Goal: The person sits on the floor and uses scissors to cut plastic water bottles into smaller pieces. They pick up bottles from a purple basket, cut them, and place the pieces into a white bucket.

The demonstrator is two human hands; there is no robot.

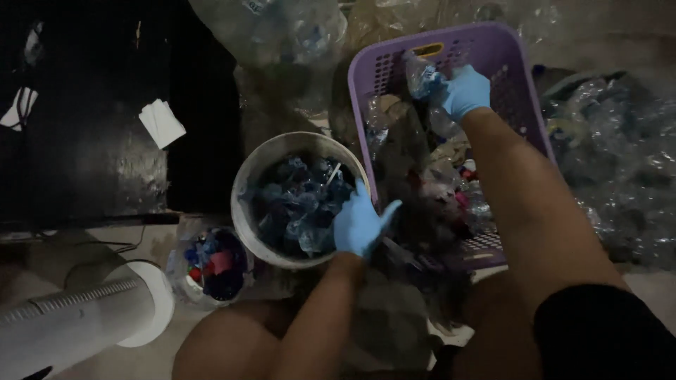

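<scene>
Both my hands wear blue gloves. My right hand [465, 90] reaches into the purple plastic basket [521, 77] and grips a crumpled clear plastic bottle [421, 76] near the basket's far end. My left hand [359, 224] hovers at the right rim of a round grey bucket [246, 176] filled with blue and clear plastic scraps; its fingers are spread and nothing shows in it. The basket holds several more crushed bottles and coloured bits.
A small tub of coloured bottle caps [215, 266] sits left of my knee. A white pipe [84, 317] lies at the lower left. Heaps of clear plastic bottles [612, 155] lie to the right and at the top [274, 28]. A dark box [84, 127] stands left.
</scene>
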